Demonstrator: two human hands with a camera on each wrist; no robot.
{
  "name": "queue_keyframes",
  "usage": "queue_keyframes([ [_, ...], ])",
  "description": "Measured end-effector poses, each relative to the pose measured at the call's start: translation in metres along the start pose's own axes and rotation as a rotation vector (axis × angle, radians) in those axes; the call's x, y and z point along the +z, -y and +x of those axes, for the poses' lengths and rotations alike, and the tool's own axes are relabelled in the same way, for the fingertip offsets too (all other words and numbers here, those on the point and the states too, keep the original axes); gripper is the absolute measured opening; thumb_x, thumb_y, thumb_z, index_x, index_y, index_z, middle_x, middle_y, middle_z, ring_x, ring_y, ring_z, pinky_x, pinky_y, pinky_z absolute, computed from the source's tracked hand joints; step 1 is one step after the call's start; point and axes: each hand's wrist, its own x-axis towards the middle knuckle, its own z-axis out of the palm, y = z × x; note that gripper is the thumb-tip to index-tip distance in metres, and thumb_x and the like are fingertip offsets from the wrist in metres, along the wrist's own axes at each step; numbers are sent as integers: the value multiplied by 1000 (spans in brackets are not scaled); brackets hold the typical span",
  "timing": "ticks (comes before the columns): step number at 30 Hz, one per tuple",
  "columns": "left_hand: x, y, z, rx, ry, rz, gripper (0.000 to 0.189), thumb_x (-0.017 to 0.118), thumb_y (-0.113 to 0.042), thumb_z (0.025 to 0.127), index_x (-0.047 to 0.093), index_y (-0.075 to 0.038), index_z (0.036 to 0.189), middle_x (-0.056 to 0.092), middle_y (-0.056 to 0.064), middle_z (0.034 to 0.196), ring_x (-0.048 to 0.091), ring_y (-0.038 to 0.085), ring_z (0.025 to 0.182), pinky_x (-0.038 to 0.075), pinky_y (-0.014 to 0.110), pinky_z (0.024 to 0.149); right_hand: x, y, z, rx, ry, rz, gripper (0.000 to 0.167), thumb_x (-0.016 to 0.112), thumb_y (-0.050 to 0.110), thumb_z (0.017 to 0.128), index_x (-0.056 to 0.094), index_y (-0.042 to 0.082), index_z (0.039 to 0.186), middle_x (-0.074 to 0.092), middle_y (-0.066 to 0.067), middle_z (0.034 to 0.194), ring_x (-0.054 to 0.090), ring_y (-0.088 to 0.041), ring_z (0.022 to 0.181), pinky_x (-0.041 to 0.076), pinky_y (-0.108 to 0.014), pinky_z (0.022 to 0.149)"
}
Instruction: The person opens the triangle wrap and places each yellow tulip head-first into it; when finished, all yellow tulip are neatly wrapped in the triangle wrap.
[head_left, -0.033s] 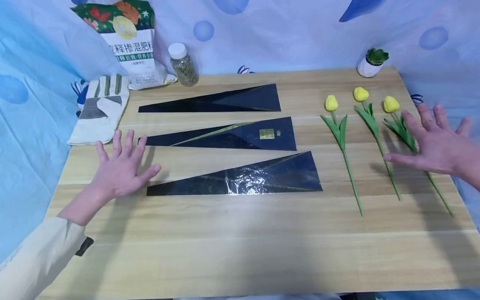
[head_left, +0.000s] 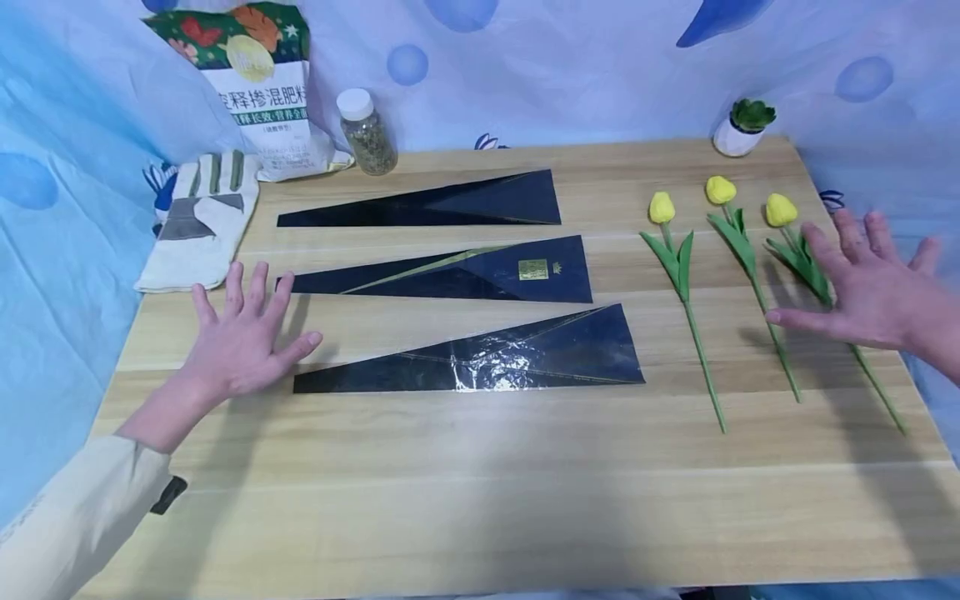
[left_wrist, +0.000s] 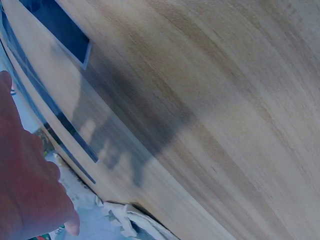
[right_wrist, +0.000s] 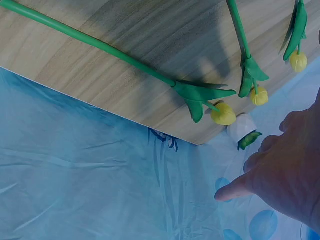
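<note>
My left hand (head_left: 236, 346), its fingers spread, hovers over the left part of the wooden table, holding nothing. Just right of it lie three flat, dark navy, tapered sleeves in a column: a back one (head_left: 480, 200), a middle one (head_left: 480, 279) with a gold label, and a shiny front one (head_left: 570, 354). Spread and holding nothing, my right hand (head_left: 873, 292) is above the rightmost yellow tulip (head_left: 782, 210), partly covering its stem in the head view. Beside that one lie a middle tulip (head_left: 720, 190) and a left tulip (head_left: 662, 207), stems toward the front.
Work gloves (head_left: 198, 225) lie at the table's back left corner. Behind them stands a fertilizer bag (head_left: 270, 108), with a white-capped jar (head_left: 367, 137) to its right. A small potted succulent (head_left: 738, 133) is at the back right. Blue patterned cloth (head_left: 600, 67) hangs behind the table.
</note>
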Motion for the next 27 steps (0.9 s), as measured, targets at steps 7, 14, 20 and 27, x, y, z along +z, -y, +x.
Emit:
queue_keyframes([
  [7,-2,0,2,-1,-31,-57,89,43,-59,100,14,4,157,1,34,160,-20,44,146,-16,73,105,-7,6,9,-64,-71,14,110,63,58,91,-2,-1,158,-12,-33,159,-8,-53,143,5,-83,99],
  [14,-14,-30,44,31,-199,-172,59,59,-31,100,46,8,143,38,33,149,31,53,138,20,66,112,-5,42,37,-338,-388,128,61,78,17,86,51,-11,134,64,-35,99,57,-38,49,50,-57,54],
  [20,-24,-81,129,63,-200,-319,47,62,-26,99,58,5,135,49,28,143,56,48,118,41,57,104,-12,94,86,-420,-402,326,44,71,9,93,58,-10,131,68,-32,105,65,-33,54,54,-50,53],
  [27,-27,-143,207,-3,-67,-389,48,56,-33,103,53,-10,145,37,16,156,45,39,135,36,47,111,-22,148,143,-405,-285,463,43,66,11,98,56,-9,134,60,-29,128,64,-44,109,53,-55,88],
])
